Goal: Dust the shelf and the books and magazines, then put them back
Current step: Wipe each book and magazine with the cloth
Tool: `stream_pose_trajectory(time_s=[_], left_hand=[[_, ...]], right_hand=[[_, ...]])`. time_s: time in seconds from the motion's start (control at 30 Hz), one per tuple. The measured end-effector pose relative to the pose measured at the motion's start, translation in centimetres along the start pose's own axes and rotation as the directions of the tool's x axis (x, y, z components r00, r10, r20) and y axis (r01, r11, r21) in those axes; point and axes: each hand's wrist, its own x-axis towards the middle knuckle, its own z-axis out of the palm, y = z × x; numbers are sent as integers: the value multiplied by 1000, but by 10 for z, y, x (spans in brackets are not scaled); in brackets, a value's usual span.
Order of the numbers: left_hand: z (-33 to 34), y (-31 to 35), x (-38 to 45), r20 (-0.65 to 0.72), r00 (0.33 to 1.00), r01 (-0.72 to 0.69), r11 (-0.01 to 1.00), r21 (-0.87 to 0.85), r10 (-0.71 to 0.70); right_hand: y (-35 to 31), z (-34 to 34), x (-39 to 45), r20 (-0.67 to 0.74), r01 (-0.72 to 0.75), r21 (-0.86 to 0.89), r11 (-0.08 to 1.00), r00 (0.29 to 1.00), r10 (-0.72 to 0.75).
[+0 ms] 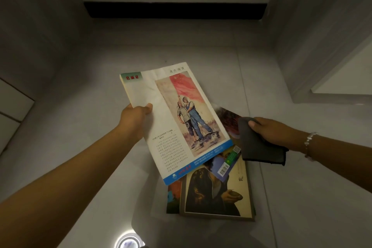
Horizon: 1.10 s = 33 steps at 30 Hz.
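Pale grey floor tiles (pixel 291 197) fill the head view, with grey walls rising on three sides and a dark recess (pixel 175 10) under a white ledge at the far end. Held up over the floor, the magazine (pixel 177 121) lies cover-up and tilted, its face presented for wiping. The left hand (pixel 134 119) pinches its left edge, thumb on top and fingers hidden beneath. Just beside the magazine's right edge, the right hand (pixel 271 131) grips a dark grey cloth (pixel 259 145), thumb pressed on it, apparently ready to sweep across the cover. Below, a loose pile of books (pixel 217 193) rests on the tiles, corners fanned out. Open floor lies left and right of the pile; the shelf itself I cannot identify with certainty.
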Motion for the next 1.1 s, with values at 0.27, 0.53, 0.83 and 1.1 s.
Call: stream_pose_trajectory(time_s=[0.27, 0.53, 0.83, 1.1], left_hand=[[19, 13, -32, 150, 987, -65, 998, 25, 60], [48, 40, -83, 362, 924, -109, 993, -55, 121], [59, 71, -119, 515, 842, -138, 986, -89, 164], [54, 106, -140, 493, 818, -235, 954, -184, 296]], right_hand=[[-46, -1, -6, -168, 185, 181, 966, 974, -155], [-104, 1, -29, -292, 396, 349, 849, 907, -302], [-140, -26, -64, -334, 554, 453, 698, 832, -443], [-155, -85, -80, -438, 671, 379, 638, 737, -515]])
